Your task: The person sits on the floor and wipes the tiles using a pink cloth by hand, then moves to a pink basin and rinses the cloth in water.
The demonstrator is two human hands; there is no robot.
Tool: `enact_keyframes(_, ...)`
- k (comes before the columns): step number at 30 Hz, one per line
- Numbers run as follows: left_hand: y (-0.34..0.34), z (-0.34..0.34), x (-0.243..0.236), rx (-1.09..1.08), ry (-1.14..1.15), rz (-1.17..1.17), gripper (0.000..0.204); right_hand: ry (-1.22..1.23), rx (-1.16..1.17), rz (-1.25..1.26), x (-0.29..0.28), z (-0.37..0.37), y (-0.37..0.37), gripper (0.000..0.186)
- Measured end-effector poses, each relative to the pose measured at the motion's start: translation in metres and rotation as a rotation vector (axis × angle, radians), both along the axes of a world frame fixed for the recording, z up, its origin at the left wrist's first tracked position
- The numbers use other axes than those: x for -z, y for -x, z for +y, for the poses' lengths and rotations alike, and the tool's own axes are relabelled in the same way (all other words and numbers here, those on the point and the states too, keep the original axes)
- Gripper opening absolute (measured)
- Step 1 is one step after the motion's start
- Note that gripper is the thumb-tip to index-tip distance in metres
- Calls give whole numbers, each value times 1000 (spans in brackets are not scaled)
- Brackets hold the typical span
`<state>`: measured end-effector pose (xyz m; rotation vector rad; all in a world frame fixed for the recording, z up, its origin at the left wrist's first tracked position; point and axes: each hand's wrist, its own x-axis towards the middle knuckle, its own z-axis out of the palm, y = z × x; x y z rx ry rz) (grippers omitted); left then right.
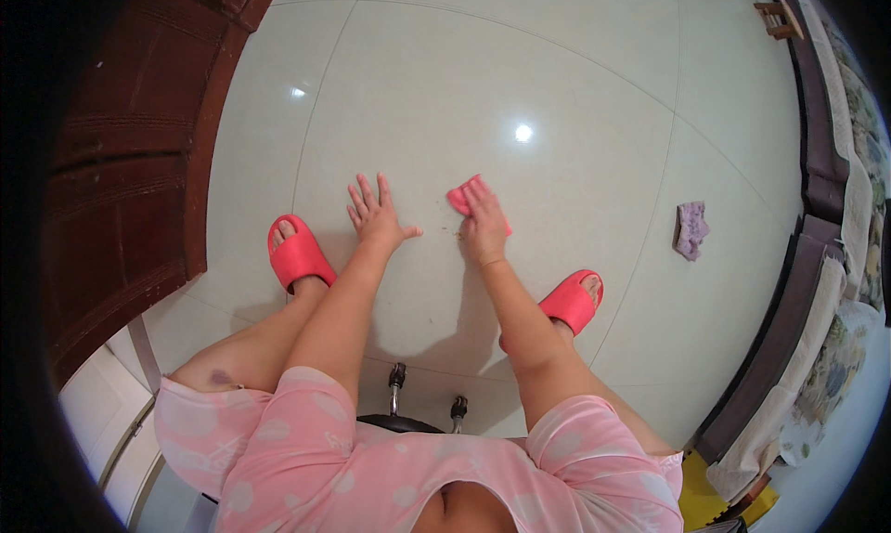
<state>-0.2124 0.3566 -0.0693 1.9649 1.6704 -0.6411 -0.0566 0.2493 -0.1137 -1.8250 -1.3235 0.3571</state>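
Note:
My left hand rests on the pale tiled floor with its fingers spread and nothing in it. To its right, my right hand presses on a pink cloth, fingers over its top. A few small brown specks lie on the tile between my hands. A crumpled light purple cloth lies on the floor farther to the right. My feet, in red slippers, stand either side of my arms.
A dark brown wooden door is at the left. Along the right runs a sofa with pale, patterned covers. A small wooden stool stands at the upper right. Beneath me are the casters of a black seat.

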Motion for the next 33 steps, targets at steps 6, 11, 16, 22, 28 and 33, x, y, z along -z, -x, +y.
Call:
enact_keyframes(6, -6, 3, -8, 14, 53, -27, 128, 15, -100, 9, 8, -13, 41, 47)
enact_keyframes(11, 25, 8, -16, -38, 153, -83, 115, 262, 299, 896, -24, -6, 51, 45)
enact_keyframes(16, 16, -68, -29, 90, 162, -75, 114, 39, 633, 1197, -66, -22, 32, 47)
enact_keyframes(22, 27, -109, -70, 159, 260, -163, 112, -25, 758, 1095, -122, -52, 40, 44)
enact_keyframes(28, 58, -94, -109, 39, 207, -264, 110, -62, 821, 1063, -157, -76, 71, 43)
enact_keyframes(33, 63, -114, -132, 137, 183, -313, 108, -223, 801, 973, -185, -105, 78, 44)
